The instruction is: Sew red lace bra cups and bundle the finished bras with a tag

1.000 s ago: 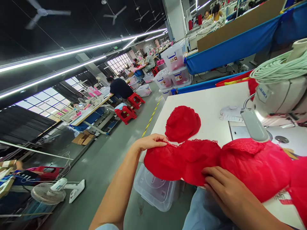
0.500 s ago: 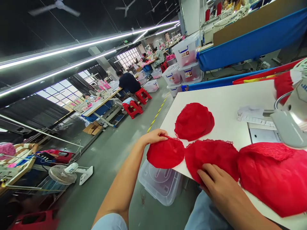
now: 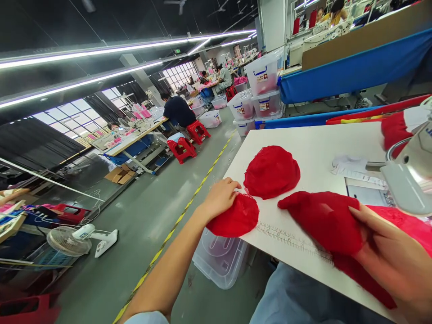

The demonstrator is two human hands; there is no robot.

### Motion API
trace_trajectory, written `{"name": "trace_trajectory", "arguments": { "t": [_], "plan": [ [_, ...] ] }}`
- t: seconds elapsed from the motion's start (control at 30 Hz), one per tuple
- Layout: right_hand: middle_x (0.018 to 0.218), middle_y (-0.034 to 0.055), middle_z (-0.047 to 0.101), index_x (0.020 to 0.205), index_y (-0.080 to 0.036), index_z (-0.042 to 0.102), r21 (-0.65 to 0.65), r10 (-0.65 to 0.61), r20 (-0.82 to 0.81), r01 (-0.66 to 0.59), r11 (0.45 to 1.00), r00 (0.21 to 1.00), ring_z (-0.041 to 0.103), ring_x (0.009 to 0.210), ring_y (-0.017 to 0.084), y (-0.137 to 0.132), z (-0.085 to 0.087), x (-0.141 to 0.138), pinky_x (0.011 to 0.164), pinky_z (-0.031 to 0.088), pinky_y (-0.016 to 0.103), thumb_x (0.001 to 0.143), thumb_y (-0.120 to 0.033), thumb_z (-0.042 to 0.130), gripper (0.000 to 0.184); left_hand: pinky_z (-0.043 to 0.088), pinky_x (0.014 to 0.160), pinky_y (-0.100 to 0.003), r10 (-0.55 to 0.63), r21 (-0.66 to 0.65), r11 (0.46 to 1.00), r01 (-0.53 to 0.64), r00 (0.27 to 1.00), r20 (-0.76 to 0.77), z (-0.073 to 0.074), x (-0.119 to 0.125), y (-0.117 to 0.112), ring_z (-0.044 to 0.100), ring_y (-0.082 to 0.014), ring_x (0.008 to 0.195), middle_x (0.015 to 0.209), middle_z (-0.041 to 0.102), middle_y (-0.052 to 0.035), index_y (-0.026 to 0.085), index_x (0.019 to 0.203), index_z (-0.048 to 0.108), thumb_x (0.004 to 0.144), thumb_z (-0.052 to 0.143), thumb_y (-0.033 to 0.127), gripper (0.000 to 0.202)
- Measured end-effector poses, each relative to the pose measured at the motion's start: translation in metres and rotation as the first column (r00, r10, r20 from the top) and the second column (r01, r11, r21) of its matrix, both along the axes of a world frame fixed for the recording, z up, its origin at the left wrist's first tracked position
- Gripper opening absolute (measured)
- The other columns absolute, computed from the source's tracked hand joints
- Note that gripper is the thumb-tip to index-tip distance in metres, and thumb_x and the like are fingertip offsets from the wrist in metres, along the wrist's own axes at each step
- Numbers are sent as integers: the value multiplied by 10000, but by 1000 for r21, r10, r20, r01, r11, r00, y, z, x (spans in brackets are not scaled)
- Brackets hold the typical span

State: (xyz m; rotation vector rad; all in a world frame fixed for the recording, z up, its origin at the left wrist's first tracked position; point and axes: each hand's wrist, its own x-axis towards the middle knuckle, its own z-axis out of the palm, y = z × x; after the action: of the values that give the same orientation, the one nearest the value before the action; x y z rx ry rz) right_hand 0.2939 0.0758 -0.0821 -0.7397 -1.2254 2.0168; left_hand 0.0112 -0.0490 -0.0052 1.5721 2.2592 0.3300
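Note:
My left hand (image 3: 221, 196) rests with curled fingers on a red lace bra cup (image 3: 236, 218) that overhangs the white table's (image 3: 313, 148) left front corner. A stack of red cups (image 3: 272, 172) lies just behind it on the table. My right hand (image 3: 393, 258) grips another red cup (image 3: 324, 220) and holds it folded near the table's front edge, above a printed ruler strip (image 3: 290, 238). More red fabric (image 3: 410, 222) lies behind that hand, beside the sewing machine (image 3: 410, 175).
A clear plastic bin (image 3: 221, 258) sits on the floor under the table corner. Stacked lidded bins (image 3: 258, 96) stand beyond the table. People sit on red stools (image 3: 182, 148) at benches to the left. A floor fan (image 3: 72, 238) lies at lower left.
My right hand has pulled its red cup to the right, away from the left cup, uncovering the ruler strip. My left hand stays on the corner cup. The view has shifted slightly.

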Motion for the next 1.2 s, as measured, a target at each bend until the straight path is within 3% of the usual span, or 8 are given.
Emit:
{"name": "trace_trajectory", "arguments": {
  "t": [0.13, 0.27, 0.47, 0.57, 0.73, 0.83, 1.03, 1.2],
  "plan": [
    [1015, 15, 748, 880, -322, 724, -464, -16, -77, -22, 885, 997, 705, 943, 268, -7, 21, 1, 690, 637, 328, 720, -350, 727, 163, 400, 1010, -373, -84, 174, 984, 25, 937, 340, 9, 46, 7, 552, -219, 1103, 1171, 616, -96, 190, 1082, 636, 938, 441, 341, 286],
    [885, 35, 765, 774, -331, 748, -519, 68, -187, -157, 840, 980, 733, 757, 271, -18, 27, 5, 676, 619, 347, 541, -296, 844, 255, 352, 1070, -369, -35, 106, 986, -128, 463, 885, -1, 73, 22, 519, -218, 1221, 1313, 578, -128, 159, 1254, 567, 935, 410, 531, 515],
    [987, 102, 751, 989, -366, 755, -488, 249, -238, -337, 805, 939, 717, 837, 366, -41, -10, 22, 723, 589, 502, 763, -462, 629, 276, 478, 822, -283, 167, -168, 986, -16, -37, 985, -33, 99, -8, 626, -145, 754, 840, 695, -34, 177, 895, 724, 556, 853, 490, 479],
    [1016, 95, 743, 1133, -382, 705, -443, 388, -256, -464, 767, 885, 703, 922, 344, -58, -17, 20, 811, 561, 495, 801, -457, 627, 349, 491, 800, -262, 183, -184, 983, 26, 50, 982, -24, 91, -35, 628, -144, 786, 845, 706, -34, 180, 913, 730, 562, 862, 454, 465],
    [1305, 52, 619, 1276, -385, 601, -374, 497, -381, -621, 689, 780, 617, 1132, 261, -87, -6, -15, 957, 483, 422, 856, -286, 653, 434, 466, 730, -233, 121, -225, 965, 133, 537, 835, 17, 30, -40, 565, -125, 757, 839, 667, -12, 154, 876, 694, 784, 698, 457, 317],
    [1371, 51, 566, 1288, -362, 592, -368, 430, -448, -600, 710, 784, 596, 1160, 255, -101, -6, -35, 1023, 420, 447, 860, -280, 643, 439, 434, 709, -218, -15, -254, 927, 276, 703, 711, 34, 2, -29, 503, -111, 709, 751, 607, 20, 153, 784, 662, 851, 604, 476, 336],
    [1263, 63, 637, 1264, -326, 607, -421, 364, -351, -492, 762, 863, 570, 1171, 242, -107, -6, -44, 1051, 374, 433, 801, -434, 717, 488, 443, 831, -270, -69, -298, 877, 377, 713, 698, 42, -1, -19, 542, -163, 828, 851, 652, -9, 167, 894, 687, 861, 558, 527, 385],
    [777, 13, 675, 931, -222, 713, -368, 396, -339, -508, 779, 853, 620, 746, 155, -115, -9, -42, 740, 481, 256, 714, -404, 819, 303, 441, 796, -237, -190, -315, 765, 562, 664, 723, 43, 23, -21, 539, -151, 804, 802, 586, -10, 138, 897, 627, 916, 499, 363, 259]
  ]
}}
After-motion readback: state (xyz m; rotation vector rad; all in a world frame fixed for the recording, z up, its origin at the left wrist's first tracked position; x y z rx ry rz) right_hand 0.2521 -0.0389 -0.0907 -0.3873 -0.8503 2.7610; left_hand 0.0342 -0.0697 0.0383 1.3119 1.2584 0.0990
